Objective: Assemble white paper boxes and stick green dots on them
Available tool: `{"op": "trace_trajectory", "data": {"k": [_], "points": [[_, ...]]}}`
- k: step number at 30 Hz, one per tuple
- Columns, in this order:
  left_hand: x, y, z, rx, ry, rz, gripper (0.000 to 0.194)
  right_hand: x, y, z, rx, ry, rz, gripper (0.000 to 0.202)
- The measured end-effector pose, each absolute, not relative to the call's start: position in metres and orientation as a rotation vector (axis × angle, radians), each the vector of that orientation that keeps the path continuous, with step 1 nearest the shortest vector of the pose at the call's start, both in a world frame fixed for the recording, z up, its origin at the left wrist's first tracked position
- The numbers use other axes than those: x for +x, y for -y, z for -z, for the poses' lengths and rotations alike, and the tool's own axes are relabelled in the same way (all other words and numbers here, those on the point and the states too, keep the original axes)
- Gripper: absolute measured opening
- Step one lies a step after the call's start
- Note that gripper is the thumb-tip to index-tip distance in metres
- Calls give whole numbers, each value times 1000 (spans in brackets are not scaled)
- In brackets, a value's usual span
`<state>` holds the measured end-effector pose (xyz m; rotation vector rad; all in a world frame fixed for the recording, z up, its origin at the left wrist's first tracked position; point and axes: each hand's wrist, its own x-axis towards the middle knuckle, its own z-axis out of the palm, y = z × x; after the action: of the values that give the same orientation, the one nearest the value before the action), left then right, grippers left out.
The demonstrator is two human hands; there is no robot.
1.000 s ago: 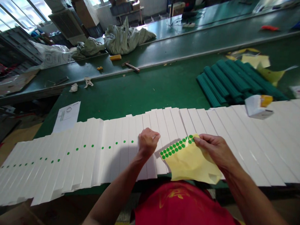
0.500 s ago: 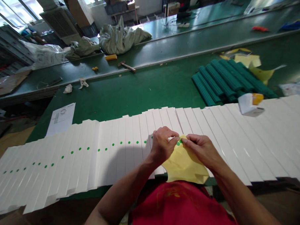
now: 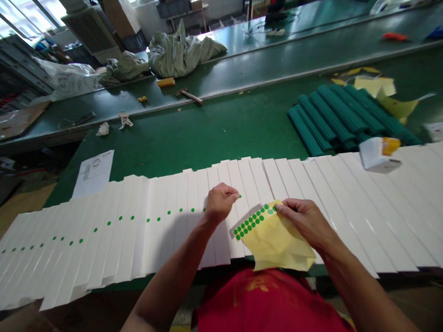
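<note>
My left hand (image 3: pixel 222 202) pinches a small round green sticker (image 3: pixel 239 196) at its fingertips, just above the row of white cardboard strips (image 3: pixel 177 237). In my right hand (image 3: pixel 303 216) is a yellow sticker sheet (image 3: pixel 282 242), gripped at its top edge between thumb and fingers. Rows of green dots line the sheet's left side, and the rest of its surface is bare yellow backing. The strips overlap like shingles across the table. Those to the left of my hands each carry one green dot; those to the right are plain white.
Dark green ribbed rolls (image 3: pixel 341 117) lie on the green table (image 3: pixel 208 136) at the right, beside yellow sheets (image 3: pixel 379 87). A small white box (image 3: pixel 376 155) rests on the strips. Farther back are a hammer (image 3: pixel 191 96) and a crumpled sack (image 3: pixel 182 51); a printed paper (image 3: pixel 94 172) lies left.
My left hand has moved left, away from the sheet, with a green sticker at its fingertips. The sheet's dotted part now shows, and my right hand still holds the sheet.
</note>
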<state>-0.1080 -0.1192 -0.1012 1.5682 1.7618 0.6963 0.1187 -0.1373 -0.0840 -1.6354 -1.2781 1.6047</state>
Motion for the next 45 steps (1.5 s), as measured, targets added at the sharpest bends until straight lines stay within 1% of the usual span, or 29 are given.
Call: {"op": "trace_trajectory", "data": {"k": [3, 9, 13, 16, 18, 19, 20, 22, 25, 28, 36, 42, 45], "points": [[-120, 110, 116, 1584, -1823, -595, 7, 120, 136, 83, -1627, 1248, -1648, 40], [-104, 105, 137, 1678, -1916, -460, 8, 120, 134, 81, -1607, 1242, -1680, 39], [-99, 104, 148, 1747, -1960, -415, 9, 124, 134, 83, -1597, 1231, -1662, 39], [-100, 107, 150, 1809, -1990, -421, 6, 127, 134, 83, -1578, 1218, -1665, 39], [-100, 109, 146, 1839, -2040, -448, 21, 127, 134, 81, -1567, 1221, -1665, 39], [-99, 110, 143, 1849, -2070, -471, 25, 127, 133, 81, -1565, 1227, -1659, 39], [-99, 112, 139, 1854, -2081, -502, 23, 126, 133, 80, -1562, 1238, -1653, 39], [-95, 115, 128, 1834, -1993, -592, 12, 125, 132, 79, -1552, 1264, -1639, 39], [-87, 120, 110, 1738, -1618, -750, 20, 124, 132, 80, -1537, 1304, -1618, 37], [-78, 125, 96, 1650, -1387, -837, 14, 124, 132, 80, -1548, 1332, -1586, 37], [-69, 127, 89, 1603, -1359, -877, 6, 120, 135, 74, -1547, 1375, -1566, 37], [-65, 130, 86, 1704, -1348, -919, 9, 119, 135, 81, -1565, 1378, -1541, 38], [-69, 127, 84, 1632, -1295, -933, 8, 119, 133, 84, -1601, 1381, -1506, 39]]}}
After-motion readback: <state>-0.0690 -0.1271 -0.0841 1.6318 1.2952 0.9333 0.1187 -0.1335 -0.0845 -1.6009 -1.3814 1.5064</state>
